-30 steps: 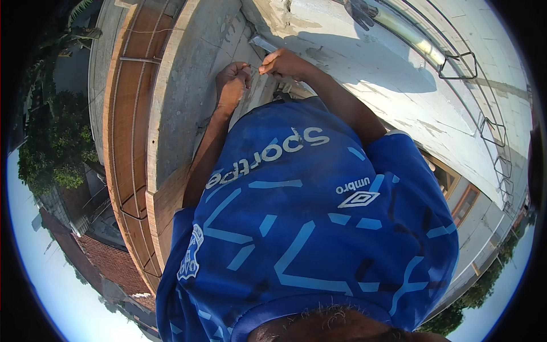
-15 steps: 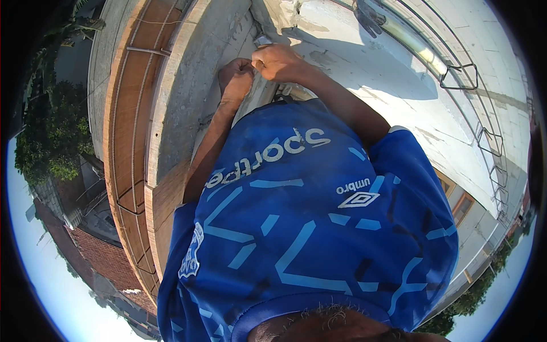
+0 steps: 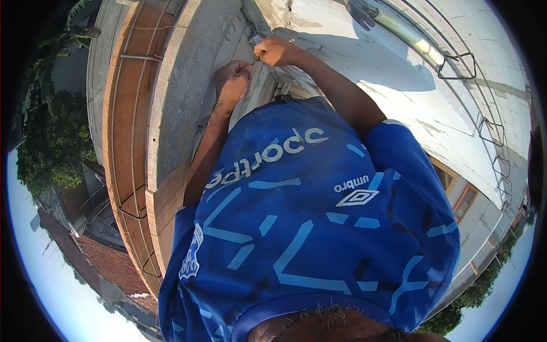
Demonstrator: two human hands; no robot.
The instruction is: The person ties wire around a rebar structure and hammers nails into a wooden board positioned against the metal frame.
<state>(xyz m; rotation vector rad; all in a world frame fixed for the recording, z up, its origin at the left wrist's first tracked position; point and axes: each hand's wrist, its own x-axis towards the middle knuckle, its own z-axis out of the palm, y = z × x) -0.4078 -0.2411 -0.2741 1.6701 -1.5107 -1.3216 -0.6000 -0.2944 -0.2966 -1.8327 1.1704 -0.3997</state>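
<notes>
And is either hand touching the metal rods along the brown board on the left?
No, the left hand and right hand are close together, well to the right of those rods.

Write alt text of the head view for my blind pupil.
A person's curled left hand and right hand are close together; any held thing is too small to tell. A blue shirt fills the middle; a wooden board with metal rods lies left, a pale sunlit wall right.

Blue short-sleeved jersey (image 3: 325, 211), lighter-blue angular bars (image 3: 310, 282), white lettering (image 3: 272, 151), white diamond emblem (image 3: 357, 198), white-edged crest (image 3: 191, 251)
</notes>
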